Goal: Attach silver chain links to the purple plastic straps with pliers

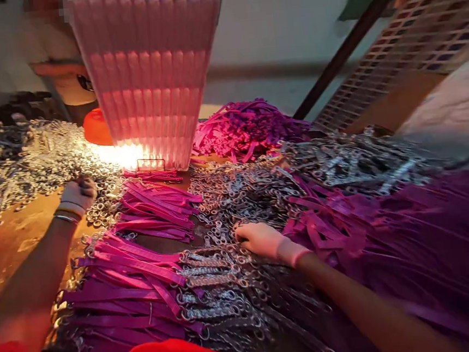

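Observation:
At the edge of a heap of small metal clips and rings [55, 153], my left hand [79, 196] is closed with its fingers curled down; what they grip, if anything, is too small to make out. Bands circle that wrist. My right hand [260, 238] reaches into the pile of metal chains [239, 189] at the centre, its fingertips pinched together low among the links and partly hidden. Between my arms lie magenta straps [130, 294] joined by rings to short chains [210, 279]. Another bundle of magenta straps [159, 210] lies just beyond.
A translucent ribbed panel [152, 79] stands upright behind a glowing lamp with a red shade [97, 128]. A magenta strap heap [250, 128] sits at the back. More chains [352, 160] and loose purple straps [421, 247] cover the right side. Another person [64, 76] is behind the panel.

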`<state>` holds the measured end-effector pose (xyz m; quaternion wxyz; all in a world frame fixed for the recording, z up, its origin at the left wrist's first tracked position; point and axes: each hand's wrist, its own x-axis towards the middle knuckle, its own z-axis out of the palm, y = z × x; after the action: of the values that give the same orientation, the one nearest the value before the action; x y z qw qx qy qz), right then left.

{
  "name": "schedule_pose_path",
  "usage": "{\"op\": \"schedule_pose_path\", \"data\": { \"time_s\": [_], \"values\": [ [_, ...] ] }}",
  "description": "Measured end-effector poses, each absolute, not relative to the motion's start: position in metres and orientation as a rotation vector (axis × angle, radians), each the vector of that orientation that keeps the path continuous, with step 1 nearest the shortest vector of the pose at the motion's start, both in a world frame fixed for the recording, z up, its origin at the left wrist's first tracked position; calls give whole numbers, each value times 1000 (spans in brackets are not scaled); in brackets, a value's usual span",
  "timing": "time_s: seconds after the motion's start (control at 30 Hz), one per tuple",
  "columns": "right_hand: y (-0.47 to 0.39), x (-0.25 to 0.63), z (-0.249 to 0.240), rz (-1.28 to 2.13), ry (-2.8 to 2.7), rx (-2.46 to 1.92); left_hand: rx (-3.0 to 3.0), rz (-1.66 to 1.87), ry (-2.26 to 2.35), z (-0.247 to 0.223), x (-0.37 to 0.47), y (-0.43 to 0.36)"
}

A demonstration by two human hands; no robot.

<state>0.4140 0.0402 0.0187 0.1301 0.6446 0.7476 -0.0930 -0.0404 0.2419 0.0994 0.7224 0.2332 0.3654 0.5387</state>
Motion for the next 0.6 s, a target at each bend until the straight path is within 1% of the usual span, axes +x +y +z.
{"op": "schedule_pose_path", "data": {
  "time_s": [0.07,0.13,0.2,0.27,0.37,0.43,0.6],
  "values": [
    [42,414,20,-210,2217,1947,531,1087,877,90,-11,210],
    [42,405,24,-243,2342,2100,561,983,915,75,24,169],
    [38,384,30,-451,2592,2258,616,857,941,59,57,122],
    [30,354,37,-734,2875,2300,872,654,930,45,80,80],
    [21,306,47,-903,3113,2164,1117,469,860,32,96,42],
    [20,282,49,-938,3201,2004,1208,446,829,26,98,35],
    [28,261,47,-1007,3298,1548,1459,683,816,16,93,46]
  ]
}}
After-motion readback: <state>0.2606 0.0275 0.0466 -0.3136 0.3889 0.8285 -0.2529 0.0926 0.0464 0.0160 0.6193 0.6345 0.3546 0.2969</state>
